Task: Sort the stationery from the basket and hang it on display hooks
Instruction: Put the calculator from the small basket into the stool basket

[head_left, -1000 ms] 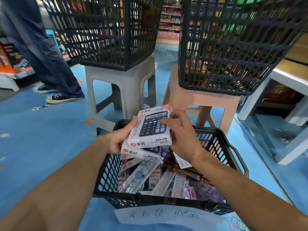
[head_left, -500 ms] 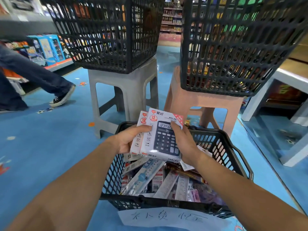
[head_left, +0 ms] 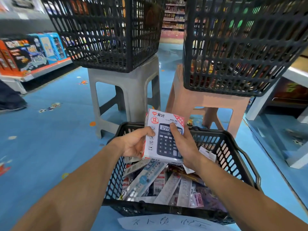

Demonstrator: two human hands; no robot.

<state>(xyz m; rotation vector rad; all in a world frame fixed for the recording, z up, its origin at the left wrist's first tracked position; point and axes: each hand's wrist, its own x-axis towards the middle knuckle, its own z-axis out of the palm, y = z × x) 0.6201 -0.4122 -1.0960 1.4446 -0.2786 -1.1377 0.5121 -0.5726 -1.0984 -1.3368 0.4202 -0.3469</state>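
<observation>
Calculator box at frame centre, held upright just above the far end of the black mesh basket in the lower middle. The box is white card with a red logo and a red "12" circle at its top left, and a red patch on its top right corner. A dark blue calculator is printed on the front with pale keys and a digit display, and small icons run down the left edge. A red-and-white edge shows behind its lower left, maybe a second box, can't tell.

Left hand grips the box's left side, thumb on the front, fingers hidden behind. Right hand grips the right side, thumb pressed across the printed display.

The basket below is full of packaged stationery: a pale blue ruler pack, clear rulers, small carded items. A handwritten paper label sits at the basket's near edge, bottom centre.

Grey stool upper centre-left carries a black crate. Pink stool to its right carries another crate. Blue floor. Shelf of boxed goods at upper left.
</observation>
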